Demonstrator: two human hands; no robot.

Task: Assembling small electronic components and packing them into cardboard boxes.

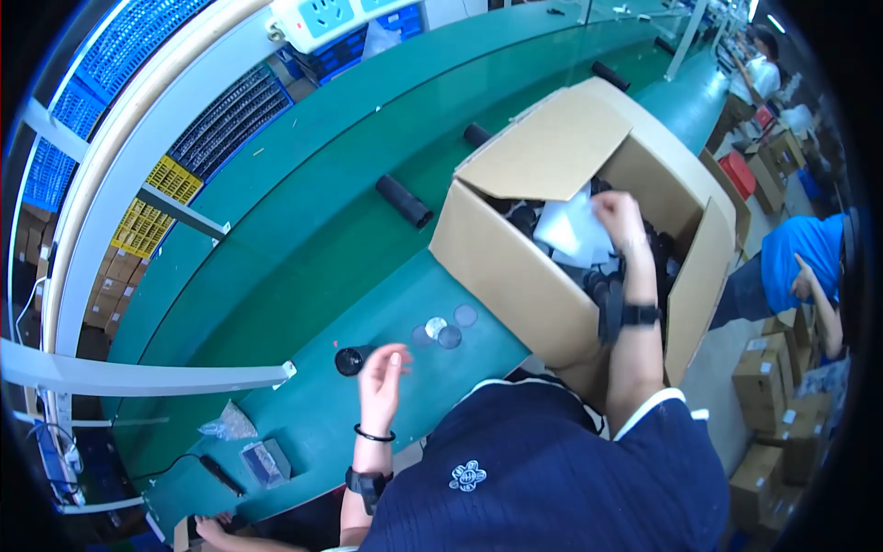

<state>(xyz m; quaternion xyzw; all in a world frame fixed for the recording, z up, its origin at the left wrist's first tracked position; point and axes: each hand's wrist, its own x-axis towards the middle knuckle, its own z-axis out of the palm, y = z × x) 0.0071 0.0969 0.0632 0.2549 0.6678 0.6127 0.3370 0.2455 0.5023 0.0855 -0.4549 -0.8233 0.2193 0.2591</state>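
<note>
My left hand (pixel 381 375) hovers over the green bench with its fingers loosely bent and nothing visible in them. Right beside it lies a short black cylinder (pixel 349 361), its round end facing me and the rest partly behind my hand. Several small thin discs (pixel 449 338), grey and one whitish, lie on the bench to the right of that hand. My right hand (pixel 618 217) reaches into an open cardboard box (pixel 515 276), its fingers closed at the edge of a white translucent plastic sheet (pixel 566 230). Black parts (pixel 662 247) fill the box around the sheet.
Black tubes (pixel 405 202) lie spaced along the green conveyor channel (pixel 303 267). On the bench at left are a clear bag (pixel 230 423), a small box (pixel 267 462) and a dark corded tool (pixel 221 476). Another person's hand (pixel 213 529) is at lower left; a blue-shirted person (pixel 802 262) is at right.
</note>
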